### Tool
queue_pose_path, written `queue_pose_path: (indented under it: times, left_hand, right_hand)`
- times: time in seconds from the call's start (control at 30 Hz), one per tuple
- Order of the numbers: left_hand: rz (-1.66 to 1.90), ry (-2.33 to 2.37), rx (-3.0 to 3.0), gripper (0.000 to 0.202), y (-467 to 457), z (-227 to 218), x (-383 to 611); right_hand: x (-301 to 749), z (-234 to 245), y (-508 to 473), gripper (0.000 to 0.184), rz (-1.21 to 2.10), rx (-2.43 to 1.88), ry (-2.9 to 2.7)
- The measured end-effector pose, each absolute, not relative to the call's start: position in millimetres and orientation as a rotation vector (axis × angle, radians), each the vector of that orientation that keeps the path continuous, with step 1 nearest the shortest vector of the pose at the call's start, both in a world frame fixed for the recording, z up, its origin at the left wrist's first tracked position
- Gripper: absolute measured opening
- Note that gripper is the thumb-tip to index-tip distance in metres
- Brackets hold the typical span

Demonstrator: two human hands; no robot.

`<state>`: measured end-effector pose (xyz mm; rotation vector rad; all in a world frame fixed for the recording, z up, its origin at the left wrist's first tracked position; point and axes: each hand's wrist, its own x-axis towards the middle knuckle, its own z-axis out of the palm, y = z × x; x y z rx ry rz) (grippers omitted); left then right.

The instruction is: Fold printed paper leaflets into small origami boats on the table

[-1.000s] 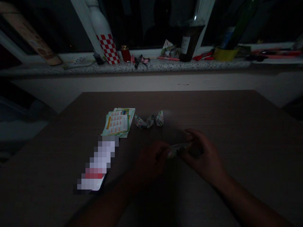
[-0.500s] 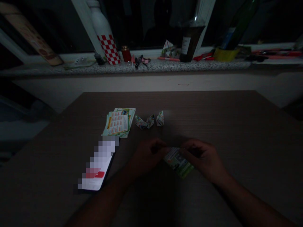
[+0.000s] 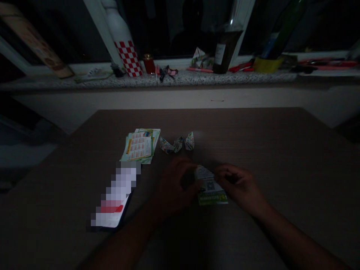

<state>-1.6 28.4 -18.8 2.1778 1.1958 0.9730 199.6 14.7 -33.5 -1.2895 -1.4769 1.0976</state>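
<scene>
Two hands are seen low in the middle of a very dim head view, both set on one small printed leaflet [image 3: 211,186] that lies on, or just above, the brown desk [image 3: 270,138]. The left hand [image 3: 173,187] is curled over the leaflet's upper left corner. The right hand [image 3: 239,185] is closed with its fingertips on the right edge. The hands are kept a little apart, with the paper between them. How tightly each is pinched cannot be told in this light.

The step in hand is judged to be the flattening or creasing of this sheet, as its white face with a green strip along the near edge is turned up. A clean fold would call for the edges to be lined up first and the sheet to be pinned by one hand while the crease is pressed by the other.

Just beyond the hands, three small folded paper pieces [image 3: 177,144] are lined up, and beside them a stack of similar leaflets [image 3: 140,146] is laid. Nearer the left forearm a lit phone [image 3: 115,200] is rested flat. On the speckled windowsill [image 3: 84,81] behind, a red-and-white chequered bottle [image 3: 125,50] and a dark glass bottle [image 3: 225,48] are stood well apart.
</scene>
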Motion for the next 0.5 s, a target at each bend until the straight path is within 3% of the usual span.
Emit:
queue_pose_path:
  times: [0.13, 0.33, 0.5]
  left_hand:
    - [0.796, 0.924, 2.541, 0.045, 16, -12, 5]
    - [0.598, 0.804, 2.816, 0.011, 19, -17, 8]
    - [0.490, 0.747, 2.765, 0.013, 27, -17, -4]
  right_hand:
    - [201, -38, 17, 0.014, 1.073, -1.366, -1.335]
    - [203, -40, 15, 0.020, 1.024, -1.409, -1.529]
    - [210, -33, 16, 0.016, 0.870, -1.364, -1.983]
